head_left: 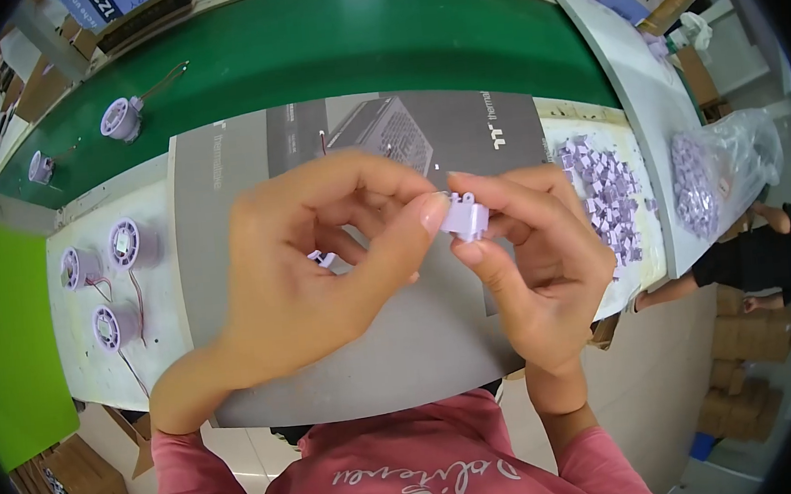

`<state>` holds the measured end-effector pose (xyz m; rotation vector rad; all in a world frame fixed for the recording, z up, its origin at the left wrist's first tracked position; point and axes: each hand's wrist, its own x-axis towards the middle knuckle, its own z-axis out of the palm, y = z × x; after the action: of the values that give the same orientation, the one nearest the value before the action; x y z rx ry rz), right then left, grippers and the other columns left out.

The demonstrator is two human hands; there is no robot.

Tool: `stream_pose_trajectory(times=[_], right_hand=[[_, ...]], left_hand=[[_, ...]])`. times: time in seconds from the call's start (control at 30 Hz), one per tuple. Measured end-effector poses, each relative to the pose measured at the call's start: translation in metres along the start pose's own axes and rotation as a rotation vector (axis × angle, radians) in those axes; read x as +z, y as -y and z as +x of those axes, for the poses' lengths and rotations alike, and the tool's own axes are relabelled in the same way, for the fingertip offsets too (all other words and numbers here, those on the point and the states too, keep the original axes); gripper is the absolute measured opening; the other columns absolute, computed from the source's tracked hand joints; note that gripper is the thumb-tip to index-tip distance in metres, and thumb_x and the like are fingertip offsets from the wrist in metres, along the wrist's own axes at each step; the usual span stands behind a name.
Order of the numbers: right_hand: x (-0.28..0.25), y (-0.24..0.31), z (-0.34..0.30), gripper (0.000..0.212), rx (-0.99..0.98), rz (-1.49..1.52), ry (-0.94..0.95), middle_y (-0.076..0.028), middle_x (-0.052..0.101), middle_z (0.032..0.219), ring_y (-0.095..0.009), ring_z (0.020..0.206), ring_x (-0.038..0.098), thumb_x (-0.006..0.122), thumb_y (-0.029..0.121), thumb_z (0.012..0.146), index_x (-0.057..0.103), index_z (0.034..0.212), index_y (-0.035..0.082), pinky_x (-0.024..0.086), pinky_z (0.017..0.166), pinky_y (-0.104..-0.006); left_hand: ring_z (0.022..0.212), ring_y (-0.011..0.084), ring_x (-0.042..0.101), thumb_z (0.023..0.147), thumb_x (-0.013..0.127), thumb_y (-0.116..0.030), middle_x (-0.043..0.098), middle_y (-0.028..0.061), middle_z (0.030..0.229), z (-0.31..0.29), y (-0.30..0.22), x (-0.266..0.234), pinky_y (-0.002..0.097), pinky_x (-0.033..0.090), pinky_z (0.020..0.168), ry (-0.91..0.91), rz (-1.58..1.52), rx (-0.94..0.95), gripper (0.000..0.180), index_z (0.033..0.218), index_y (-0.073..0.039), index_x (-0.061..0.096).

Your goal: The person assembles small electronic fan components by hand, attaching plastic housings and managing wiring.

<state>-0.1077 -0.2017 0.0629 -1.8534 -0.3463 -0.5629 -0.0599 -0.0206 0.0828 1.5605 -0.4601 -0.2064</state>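
My right hand (542, 253) pinches a small lavender plastic part (466, 218) with little loops on its top edge, between thumb and fingers. At its left side, the thumb and index fingertip of my left hand (311, 245) press together; a thin, shiny bit shows there, too small to name. Another lavender piece (322, 258) peeks out inside my left hand's curled fingers, mostly hidden. Both hands are above a grey printed cardboard sheet (359, 363). Just beyond my left hand, a thin wire end (322, 142) stands out.
On the left lie several round lavender fan-like units with wires (126, 242). More sit on the green belt (378, 46) at the far left. To the right are a pile of small lavender parts (606, 196) and a clear plastic bag (714, 172) of them. A person (745, 259) is at far right.
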Motion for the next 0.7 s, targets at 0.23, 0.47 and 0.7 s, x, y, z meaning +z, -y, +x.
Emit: stream_pose_trajectory(times=[0.23,0.47,0.7], right_hand=[[0.001,-0.003,-0.004,0.041,0.092,0.127,0.025,-0.011,0.062,0.103,-0.013,0.084,0.061,0.078,-0.003,0.080,0.068,0.120,-0.004,0.056,0.072,-0.0254],[0.007,-0.002,-0.005,0.040,0.199,0.301,0.023,-0.011,0.064,0.097,-0.013,0.085,0.062,0.077,0.000,0.083,0.067,0.122,-0.004,0.055,0.075,-0.0248],[0.004,-0.001,-0.004,0.046,0.273,0.316,0.081,-0.010,0.064,0.093,-0.017,0.081,0.065,0.072,0.026,0.092,0.065,0.122,-0.008,0.053,0.068,-0.0272]], left_hand=[[0.065,0.0092,0.065,0.090,0.068,-0.004,0.070,0.0077,0.082,0.005,-0.002,-0.005,0.0216,0.053,0.055,0.028,-0.053,-0.070,0.014,0.102,0.004,0.068],[0.067,0.0111,0.068,0.089,0.068,0.000,0.072,0.0100,0.083,-0.001,0.000,-0.006,0.0214,0.055,0.057,0.011,0.086,0.024,0.010,0.098,0.004,0.069],[0.061,0.0083,0.066,0.084,0.068,0.001,0.070,0.0060,0.074,0.001,-0.002,-0.014,0.0187,0.049,0.051,0.054,0.149,0.054,0.008,0.092,0.003,0.070]])
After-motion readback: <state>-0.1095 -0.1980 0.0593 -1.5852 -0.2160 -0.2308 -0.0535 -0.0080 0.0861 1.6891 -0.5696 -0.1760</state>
